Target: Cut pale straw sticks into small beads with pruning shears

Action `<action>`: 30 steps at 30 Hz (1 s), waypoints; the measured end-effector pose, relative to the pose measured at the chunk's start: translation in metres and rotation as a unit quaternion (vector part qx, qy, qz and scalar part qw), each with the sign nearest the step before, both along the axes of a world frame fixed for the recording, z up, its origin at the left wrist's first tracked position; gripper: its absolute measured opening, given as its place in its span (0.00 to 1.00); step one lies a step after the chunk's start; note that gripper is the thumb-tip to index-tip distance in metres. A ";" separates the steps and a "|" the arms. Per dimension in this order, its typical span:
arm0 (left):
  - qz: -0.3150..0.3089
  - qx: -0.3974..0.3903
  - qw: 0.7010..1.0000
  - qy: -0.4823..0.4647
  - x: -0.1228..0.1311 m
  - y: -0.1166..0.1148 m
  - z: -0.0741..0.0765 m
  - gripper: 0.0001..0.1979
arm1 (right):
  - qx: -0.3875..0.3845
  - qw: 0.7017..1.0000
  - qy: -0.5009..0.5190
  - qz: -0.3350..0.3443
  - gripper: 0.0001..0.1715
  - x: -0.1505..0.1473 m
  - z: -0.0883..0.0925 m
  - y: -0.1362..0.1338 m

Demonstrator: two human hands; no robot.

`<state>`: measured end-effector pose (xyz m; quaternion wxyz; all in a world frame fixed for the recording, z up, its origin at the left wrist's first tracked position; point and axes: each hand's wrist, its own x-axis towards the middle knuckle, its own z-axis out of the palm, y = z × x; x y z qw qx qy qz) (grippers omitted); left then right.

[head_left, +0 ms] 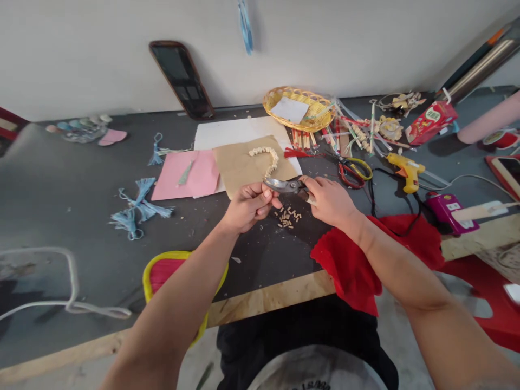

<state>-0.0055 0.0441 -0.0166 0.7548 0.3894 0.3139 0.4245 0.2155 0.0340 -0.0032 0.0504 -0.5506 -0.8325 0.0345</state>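
The right hand point(331, 200) grips the shears point(286, 186) by the handles. The left hand point(247, 206) has its fingertips pinched together at the blades, and what they hold is too small to tell. Cut pieces point(288, 218) lie just nearer than the shears, and beyond the shears a wicker basket point(271, 103) holds white paper point(289, 110).

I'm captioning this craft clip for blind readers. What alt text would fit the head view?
The right hand holds cutters over a dark table, blades pointing at the left hand, which pinches something too small to make out. A little pile of cut pieces lies below them; beyond are brown paper, a glue gun and a basket.
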 end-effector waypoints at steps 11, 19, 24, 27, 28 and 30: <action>-0.068 -0.029 0.997 -0.010 -0.004 -0.001 0.002 0.11 | 0.024 0.999 -0.027 0.039 0.32 0.008 0.002 0.003; -0.060 -0.032 0.997 -0.020 -0.006 -0.002 0.003 0.10 | 0.016 1.000 -0.007 0.021 0.27 0.002 0.001 0.000; -0.006 -0.005 1.000 -0.022 0.000 -0.001 0.001 0.12 | 0.040 0.999 -0.005 -0.009 0.26 0.001 -0.002 0.001; 0.035 0.029 0.999 -0.014 0.005 -0.001 -0.001 0.12 | 0.043 0.999 -0.008 -0.015 0.29 0.002 -0.004 0.003; 0.043 0.036 0.998 -0.007 0.006 0.000 -0.001 0.12 | 0.042 0.999 -0.009 -0.012 0.31 0.003 -0.004 0.003; 0.046 0.042 0.998 0.012 0.006 0.000 -0.001 0.13 | 0.034 0.999 -0.012 0.000 0.33 0.004 -0.004 0.004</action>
